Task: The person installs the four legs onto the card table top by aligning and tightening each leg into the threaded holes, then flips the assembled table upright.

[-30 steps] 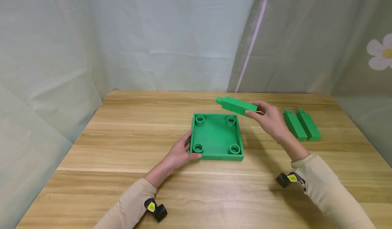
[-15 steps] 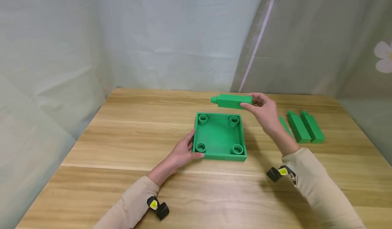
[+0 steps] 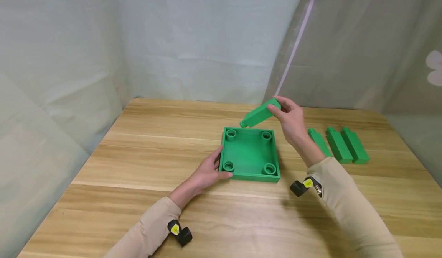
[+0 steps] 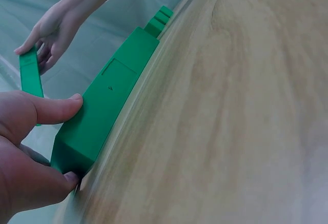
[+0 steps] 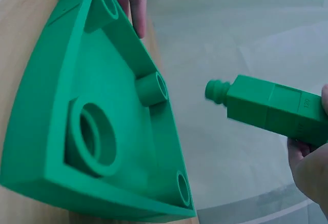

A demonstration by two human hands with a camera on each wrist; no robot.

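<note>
Change: we see the green peg block (image 3: 260, 114) tip over since a moment ago; it was lying level in the air, now its round nub points down and left toward the far side of the green tray (image 3: 250, 173).
Right hand: our right hand (image 3: 291, 124) holds the block by its upper end, fingers (image 3: 284, 101) and thumb clamped on it, well above the worktop (image 3: 138, 162).
Left hand: our left hand (image 3: 206, 171) rests at the tray's near-left corner, thumb on the rim and fingers curled against the outer wall; the left wrist view shows thumb and fingers pinching that corner.
Tray: it sits flat on the worktop, open side up, with four round sockets, one in each corner.
Block to fingers: the grip is at the block's plain end, so the nub end is free, hanging just above and behind the tray between the two far sockets, not touching.
Doing it well: we judge the block wants to come fully upright before the nub meets a socket, lined up straight over the hole, while we hold the tray so it cannot slide.
Spare blocks: three more green peg blocks (image 3: 338, 144) lie side by side on the worktop to the right, untouched.
</note>
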